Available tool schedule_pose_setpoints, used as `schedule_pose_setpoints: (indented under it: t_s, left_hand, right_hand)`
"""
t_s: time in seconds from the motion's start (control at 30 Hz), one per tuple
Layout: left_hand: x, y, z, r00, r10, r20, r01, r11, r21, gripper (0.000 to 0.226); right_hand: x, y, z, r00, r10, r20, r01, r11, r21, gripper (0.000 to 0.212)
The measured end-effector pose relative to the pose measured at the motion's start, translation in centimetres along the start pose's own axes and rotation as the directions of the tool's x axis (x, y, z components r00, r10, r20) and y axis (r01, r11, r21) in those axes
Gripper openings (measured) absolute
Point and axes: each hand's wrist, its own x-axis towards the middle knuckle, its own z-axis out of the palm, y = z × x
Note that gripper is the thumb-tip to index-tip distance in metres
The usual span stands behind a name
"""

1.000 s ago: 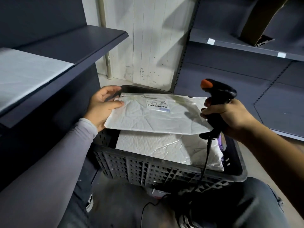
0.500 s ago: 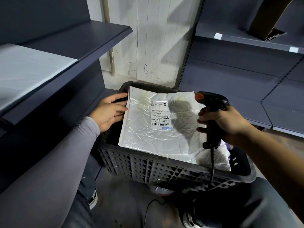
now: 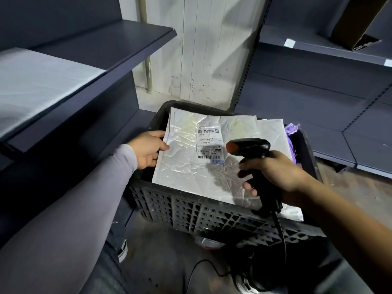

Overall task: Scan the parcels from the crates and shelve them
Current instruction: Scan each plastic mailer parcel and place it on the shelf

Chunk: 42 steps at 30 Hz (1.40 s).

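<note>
A flat silver mailer parcel (image 3: 186, 166) is tilted up over a dark plastic crate (image 3: 212, 215), its white barcode label (image 3: 210, 146) facing me. My left hand (image 3: 148, 151) grips the parcel's left edge. My right hand (image 3: 273, 168) is closed around the handle of a black barcode scanner (image 3: 250, 146), whose orange-tipped head points at the label from the right. Another silver parcel (image 3: 273, 132) lies underneath in the crate, with a purple bag (image 3: 291, 132) at the crate's right side.
A dark shelf (image 3: 118, 45) on the left carries a flat silver parcel (image 3: 36, 85). More dark shelving (image 3: 318, 49) on the right holds a brown cardboard box (image 3: 356, 22). The scanner cable (image 3: 282, 234) trails down to the floor. A white wall stands behind.
The parcel has been tipped up from flat so its label faces me. The scanner has swung left and down toward the label. My view has dropped closer to the crate.
</note>
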Motion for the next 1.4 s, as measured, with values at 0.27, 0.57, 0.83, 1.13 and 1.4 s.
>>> schedule_pose_setpoints:
  t_s: [0.27,0.57,0.83,1.13,1.4]
  left_hand:
    - [0.3,-0.2,0.0,0.985,0.143,-0.095,-0.153,0.982,-0.106,0.053]
    - [-0.1,-0.3,0.0,0.954,0.264,-0.139,-0.284,0.947,-0.149,0.050]
    - [-0.1,-0.5,-0.3,0.939,0.309,-0.150,-0.334,0.925,-0.182,0.051]
    - [-0.6,-0.2,-0.8,0.924,0.358,-0.134,-0.381,0.891,-0.247,0.048]
    - [-0.7,-0.4,-1.4,0.939,0.341,-0.043,-0.336,0.882,-0.331,0.048]
  right_hand:
    - [-0.6,-0.5,0.9,1.000,0.009,-0.006,-0.009,1.000,-0.013,0.024]
    - [-1.2,-0.9,2.0,1.000,-0.006,-0.002,0.006,0.999,-0.033,0.025]
    - [-1.6,-0.9,2.3,0.999,-0.029,0.018,0.030,1.000,-0.009,0.028]
    - [1.4,-0.7,-0.6,0.988,-0.058,-0.143,0.054,0.998,-0.028,0.032]
    - [4.8,-2.1,-3.4,0.997,0.016,0.073,-0.030,0.981,0.190,0.045]
